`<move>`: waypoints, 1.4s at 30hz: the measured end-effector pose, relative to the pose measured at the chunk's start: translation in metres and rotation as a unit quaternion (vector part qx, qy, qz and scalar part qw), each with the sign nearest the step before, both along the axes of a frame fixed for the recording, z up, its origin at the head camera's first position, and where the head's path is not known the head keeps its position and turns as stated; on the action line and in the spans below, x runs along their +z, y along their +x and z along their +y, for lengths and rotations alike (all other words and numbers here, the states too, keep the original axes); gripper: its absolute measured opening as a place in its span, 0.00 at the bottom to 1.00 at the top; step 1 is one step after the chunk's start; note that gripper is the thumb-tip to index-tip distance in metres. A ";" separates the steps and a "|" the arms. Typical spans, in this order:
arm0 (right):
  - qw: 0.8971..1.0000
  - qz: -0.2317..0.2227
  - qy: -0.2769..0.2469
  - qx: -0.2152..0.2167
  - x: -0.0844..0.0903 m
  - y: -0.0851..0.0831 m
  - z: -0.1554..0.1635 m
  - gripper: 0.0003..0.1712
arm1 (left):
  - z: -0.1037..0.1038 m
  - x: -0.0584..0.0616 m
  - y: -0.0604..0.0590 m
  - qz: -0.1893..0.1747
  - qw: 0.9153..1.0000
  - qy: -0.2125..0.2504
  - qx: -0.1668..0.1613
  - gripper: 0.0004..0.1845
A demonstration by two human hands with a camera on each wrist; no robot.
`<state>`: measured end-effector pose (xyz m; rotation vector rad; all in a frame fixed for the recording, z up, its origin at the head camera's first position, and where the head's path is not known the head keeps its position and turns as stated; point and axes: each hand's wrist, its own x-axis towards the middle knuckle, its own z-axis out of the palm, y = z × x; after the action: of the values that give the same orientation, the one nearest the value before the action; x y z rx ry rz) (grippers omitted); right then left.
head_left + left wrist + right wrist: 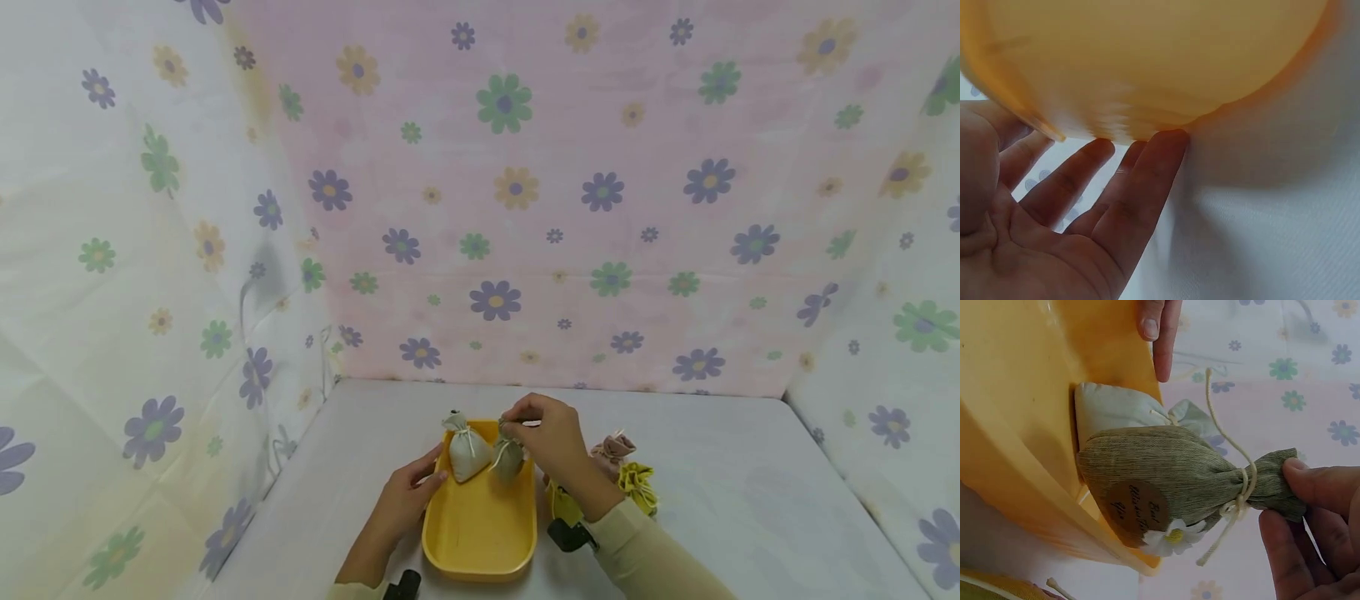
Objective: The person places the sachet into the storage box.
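Observation:
A yellow tray [480,533] lies on the table before me. Two small drawstring sachets stand at its far end: a white one [467,450] on the left and an olive-green one [508,457] on the right. My right hand [542,433] pinches the tied neck of the green sachet [1172,472], which bears a round label and a daisy and sits on the tray floor against the white sachet [1119,406]. My left hand [408,496] rests on the tray's left rim with straight fingers [1141,181] touching the tray's outer wall [1147,62].
A pinkish sachet [613,450] and a yellow one [637,483] lie on the table right of the tray. Flowered cloth walls close in the back and both sides. The table is covered in pale cloth [750,500].

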<state>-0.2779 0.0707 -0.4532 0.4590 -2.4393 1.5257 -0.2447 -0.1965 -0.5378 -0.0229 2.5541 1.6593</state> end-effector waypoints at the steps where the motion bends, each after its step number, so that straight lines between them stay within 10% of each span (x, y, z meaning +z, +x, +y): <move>1: 1.000 -0.007 0.005 -0.001 0.000 -0.001 0.000 0.07 | 0.000 0.000 0.000 0.000 1.000 0.002 -0.002 0.28; 42: 0.997 -0.060 0.051 -0.016 -0.012 -0.014 -0.004 0.06 | 0.002 0.000 0.003 -0.020 1.000 -0.005 0.014 0.27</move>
<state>-0.2921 0.0668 -0.4653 0.3542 -2.6123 1.4617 -0.2422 -0.1946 -0.5379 -0.0917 2.5437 1.6372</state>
